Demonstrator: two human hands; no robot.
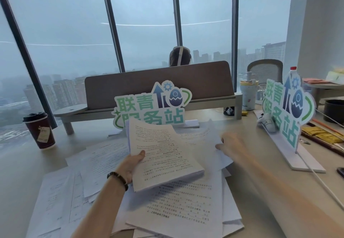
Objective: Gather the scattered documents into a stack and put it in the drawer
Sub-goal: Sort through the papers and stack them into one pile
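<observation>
My left hand (pixel 132 165) grips a thick stack of printed documents (pixel 163 155) by its left edge, thumb on top, and holds it tilted above the desk. My right hand (pixel 230 144), blurred, pinches the near edge of another printed sheet (pixel 202 137) lying behind and to the right of the stack. More loose documents (pixel 178 206) lie spread on the beige desk (pixel 18 178) under and to the left of my arms, some overlapping. No drawer is in view.
Two standing cut-out signs, one behind the papers (pixel 152 105) and one at the right (pixel 286 113). A dark red coffee cup (pixel 40 130) at the left. A grey desk divider (pixel 158 86), a tumbler (pixel 248 94), yellow packets (pixel 322 135) and a white cable (pixel 323 185) at the right.
</observation>
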